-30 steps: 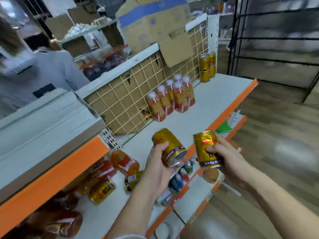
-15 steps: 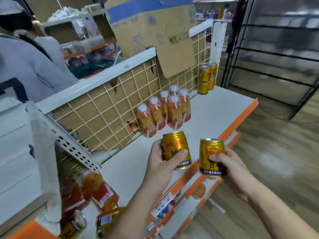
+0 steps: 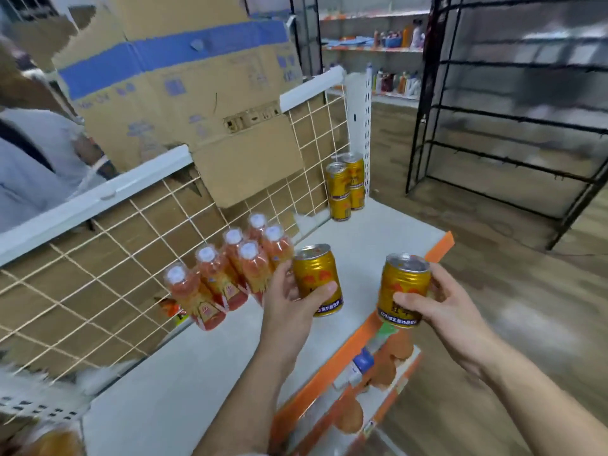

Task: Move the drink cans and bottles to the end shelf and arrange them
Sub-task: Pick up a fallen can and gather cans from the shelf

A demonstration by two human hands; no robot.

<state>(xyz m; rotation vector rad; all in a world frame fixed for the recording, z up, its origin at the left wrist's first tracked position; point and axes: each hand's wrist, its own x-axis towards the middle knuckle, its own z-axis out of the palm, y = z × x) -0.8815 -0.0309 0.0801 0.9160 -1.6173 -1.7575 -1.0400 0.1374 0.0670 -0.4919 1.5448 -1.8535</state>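
My left hand [image 3: 289, 297] grips an upright gold drink can [image 3: 317, 278] above the white shelf [image 3: 368, 238]. My right hand [image 3: 441, 307] grips a second gold can [image 3: 403, 287] over the shelf's orange front edge [image 3: 437, 248]. Several orange juice bottles [image 3: 230, 271] with white caps stand against the wire grid back, just left of my left hand. At the shelf's far end, several gold cans [image 3: 345, 189] are stacked in two layers beside the white upright post.
A cardboard box [image 3: 184, 83] hangs over the wire grid back [image 3: 98, 274]. A person in a pale shirt [image 3: 36, 162] is behind the grid at left. Lower shelves hold packets [image 3: 391, 360]. A black wire rack [image 3: 513, 120] stands across the wooden aisle floor.
I have moved along the shelf toward its far end, both cans carried with me. The left can went from tilted to upright. The bottles and stacked cans are nearer.
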